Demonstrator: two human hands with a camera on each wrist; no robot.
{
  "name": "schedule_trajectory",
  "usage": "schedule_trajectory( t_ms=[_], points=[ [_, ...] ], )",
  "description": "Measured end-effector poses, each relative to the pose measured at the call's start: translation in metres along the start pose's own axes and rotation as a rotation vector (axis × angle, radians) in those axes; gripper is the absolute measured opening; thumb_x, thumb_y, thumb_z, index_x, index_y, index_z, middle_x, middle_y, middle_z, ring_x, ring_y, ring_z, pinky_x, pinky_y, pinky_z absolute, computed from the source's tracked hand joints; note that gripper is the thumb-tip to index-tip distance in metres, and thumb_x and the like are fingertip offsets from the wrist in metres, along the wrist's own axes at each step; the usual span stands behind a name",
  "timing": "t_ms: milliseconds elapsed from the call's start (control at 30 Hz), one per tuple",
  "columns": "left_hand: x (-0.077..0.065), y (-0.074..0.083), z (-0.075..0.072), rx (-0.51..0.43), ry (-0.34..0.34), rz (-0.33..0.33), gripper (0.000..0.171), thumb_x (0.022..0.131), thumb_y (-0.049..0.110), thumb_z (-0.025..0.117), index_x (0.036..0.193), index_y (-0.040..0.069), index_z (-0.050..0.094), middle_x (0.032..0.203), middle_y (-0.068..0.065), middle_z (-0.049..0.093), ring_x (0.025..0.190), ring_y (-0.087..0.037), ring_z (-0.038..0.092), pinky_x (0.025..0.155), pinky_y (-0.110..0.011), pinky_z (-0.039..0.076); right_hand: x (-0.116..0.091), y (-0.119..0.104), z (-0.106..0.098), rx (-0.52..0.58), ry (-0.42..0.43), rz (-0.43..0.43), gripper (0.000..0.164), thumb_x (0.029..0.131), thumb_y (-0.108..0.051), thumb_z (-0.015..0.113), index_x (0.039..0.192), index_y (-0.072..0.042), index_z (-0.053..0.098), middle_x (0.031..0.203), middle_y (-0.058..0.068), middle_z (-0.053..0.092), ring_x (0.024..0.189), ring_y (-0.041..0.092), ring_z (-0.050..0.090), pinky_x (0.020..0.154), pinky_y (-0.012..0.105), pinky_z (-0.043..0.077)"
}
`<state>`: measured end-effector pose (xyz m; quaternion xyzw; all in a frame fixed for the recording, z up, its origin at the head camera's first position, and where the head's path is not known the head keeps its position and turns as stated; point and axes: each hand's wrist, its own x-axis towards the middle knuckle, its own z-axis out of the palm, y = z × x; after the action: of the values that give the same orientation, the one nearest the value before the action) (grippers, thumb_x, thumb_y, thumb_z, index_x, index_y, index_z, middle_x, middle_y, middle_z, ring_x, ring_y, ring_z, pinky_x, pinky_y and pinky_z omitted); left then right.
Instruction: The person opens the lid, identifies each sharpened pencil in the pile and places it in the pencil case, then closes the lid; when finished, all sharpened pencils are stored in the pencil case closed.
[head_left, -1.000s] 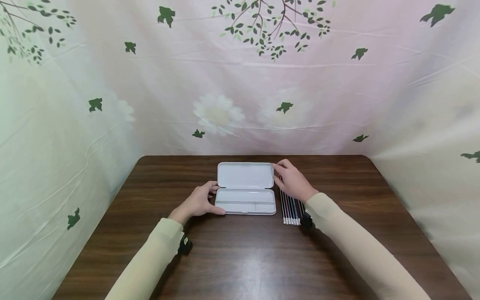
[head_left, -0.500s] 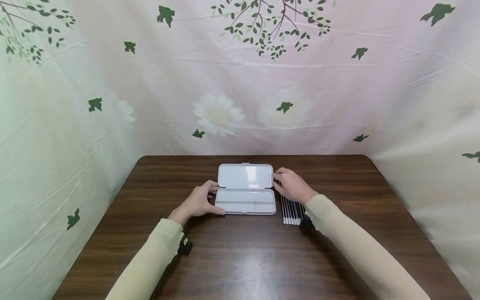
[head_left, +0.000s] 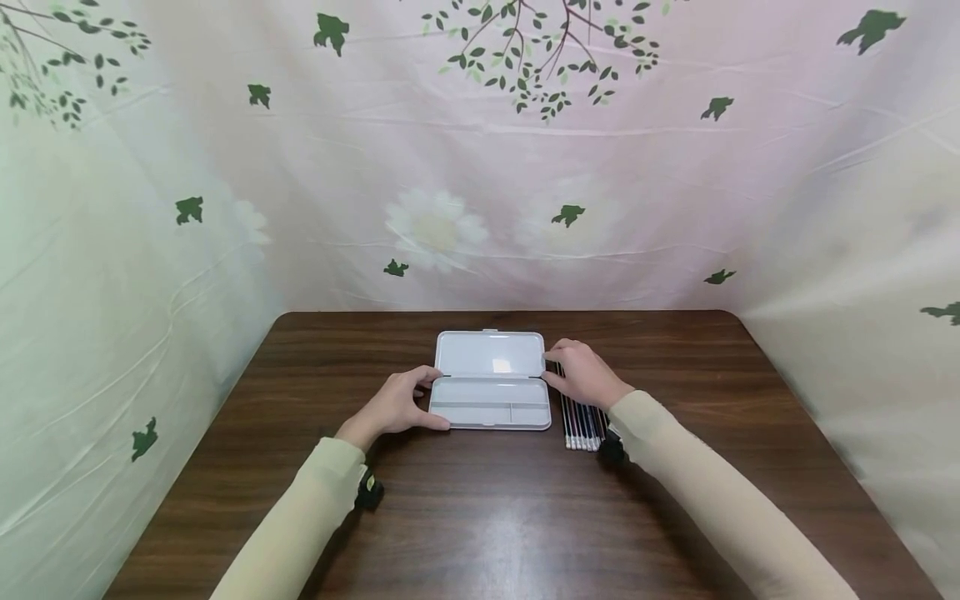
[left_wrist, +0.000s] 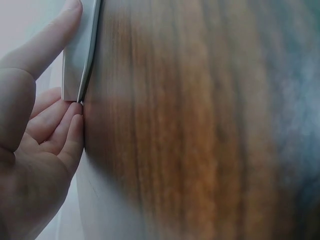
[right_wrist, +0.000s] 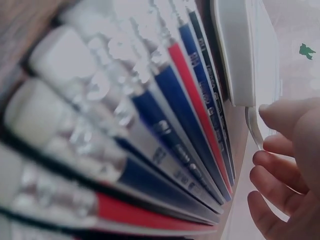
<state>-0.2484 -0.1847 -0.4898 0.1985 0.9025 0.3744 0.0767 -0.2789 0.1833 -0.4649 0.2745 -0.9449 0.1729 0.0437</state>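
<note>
A white pencil case lies unfolded at the far middle of the table, its divided base [head_left: 491,428] nearest me and its lid [head_left: 476,352] tilted back behind. My left hand [head_left: 397,404] grips the base's left end; in the left wrist view the thumb lies along the case's front side [left_wrist: 79,65] and the fingertips touch its end. My right hand [head_left: 588,375] pinches the lid's right edge [right_wrist: 253,127] between thumb and fingers. Below that hand several pencils [head_left: 579,429] lie side by side, eraser ends towards me; their far ends are partly hidden.
The dark wooden table [head_left: 480,517] runs back to a printed cloth [head_left: 487,167] with leaves and birds. Cloth also hangs along both sides. A small black device [head_left: 370,490] sits at the left wrist, another [head_left: 612,447] at the right, close to the pencils.
The lid has tilted further back and down, and my right hand has come down slightly with it. The left hand, the base and the pencils have stayed in place.
</note>
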Motion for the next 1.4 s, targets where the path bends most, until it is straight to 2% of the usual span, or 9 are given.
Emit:
schedule_trajectory(
  t_ms=[233, 400, 633, 833, 1000, 1233, 1400],
  points=[
    [-0.001, 0.0, 0.0, -0.018, -0.005, -0.014, 0.084, 0.069, 0.043, 0.1, 0.137, 0.011, 0.062, 0.127, -0.007, 0.066, 0.117, -0.023, 0.063, 0.103, -0.042, 0.055, 0.002, -0.001, 0.001, 0.008, 0.022, 0.005, 0.03, 0.097, -0.015, 0.077, 0.122, 0.002, 0.076, 0.12, 0.021, 0.071, 0.108, 0.032, 0.071, 0.091, 0.047, 0.061],
    [-0.001, 0.001, -0.001, -0.015, -0.006, -0.021, 0.084, 0.069, 0.043, 0.1, 0.137, 0.01, 0.062, 0.126, -0.007, 0.066, 0.116, -0.024, 0.064, 0.102, -0.043, 0.056, -0.001, 0.001, -0.006, 0.043, 0.047, -0.004, 0.033, 0.096, -0.017, 0.078, 0.123, 0.001, 0.074, 0.12, 0.019, 0.071, 0.11, 0.033, 0.07, 0.093, 0.049, 0.059],
    [0.0, 0.0, -0.001, -0.015, -0.008, -0.029, 0.084, 0.07, 0.042, 0.1, 0.137, 0.01, 0.06, 0.127, -0.008, 0.065, 0.117, -0.024, 0.063, 0.103, -0.042, 0.055, -0.021, 0.02, -0.019, 0.086, 0.077, 0.012, 0.036, 0.094, -0.018, 0.08, 0.123, 0.001, 0.073, 0.116, 0.017, 0.071, 0.097, 0.029, 0.068, 0.084, 0.048, 0.059],
    [0.0, 0.001, -0.001, -0.007, -0.012, -0.034, 0.085, 0.07, 0.042, 0.1, 0.138, 0.01, 0.06, 0.128, -0.009, 0.065, 0.118, -0.025, 0.063, 0.104, -0.043, 0.055, -0.05, 0.035, -0.027, 0.134, 0.006, 0.123, 0.032, 0.094, -0.019, 0.08, 0.121, -0.002, 0.074, 0.11, 0.013, 0.071, 0.096, 0.025, 0.067, 0.083, 0.048, 0.06],
    [-0.001, 0.001, 0.0, -0.009, -0.015, -0.041, 0.086, 0.07, 0.043, 0.1, 0.138, 0.01, 0.059, 0.128, -0.009, 0.065, 0.118, -0.026, 0.063, 0.104, -0.044, 0.054, -0.071, 0.045, -0.029, 0.128, -0.04, 0.171, 0.025, 0.094, -0.018, 0.081, 0.115, -0.007, 0.075, 0.106, 0.008, 0.071, 0.091, 0.02, 0.066, 0.08, 0.044, 0.061],
    [-0.002, 0.003, 0.001, -0.013, -0.015, -0.044, 0.085, 0.07, 0.041, 0.1, 0.137, 0.009, 0.06, 0.127, -0.009, 0.065, 0.118, -0.025, 0.063, 0.104, -0.043, 0.054, -0.088, 0.051, -0.03, 0.169, -0.102, 0.162, 0.02, 0.093, -0.014, 0.08, 0.11, -0.006, 0.073, 0.095, 0.002, 0.07, 0.081, 0.014, 0.062, 0.07, 0.034, 0.056],
    [-0.002, 0.007, -0.002, -0.016, -0.019, -0.05, 0.084, 0.07, 0.039, 0.1, 0.137, 0.009, 0.061, 0.127, -0.008, 0.065, 0.118, -0.025, 0.063, 0.104, -0.043, 0.054, -0.091, 0.053, -0.026, 0.163, -0.094, 0.14, 0.019, 0.093, -0.013, 0.08, 0.108, -0.006, 0.072, 0.091, -0.001, 0.07, 0.08, 0.011, 0.061, 0.069, 0.032, 0.054]
  ],
)
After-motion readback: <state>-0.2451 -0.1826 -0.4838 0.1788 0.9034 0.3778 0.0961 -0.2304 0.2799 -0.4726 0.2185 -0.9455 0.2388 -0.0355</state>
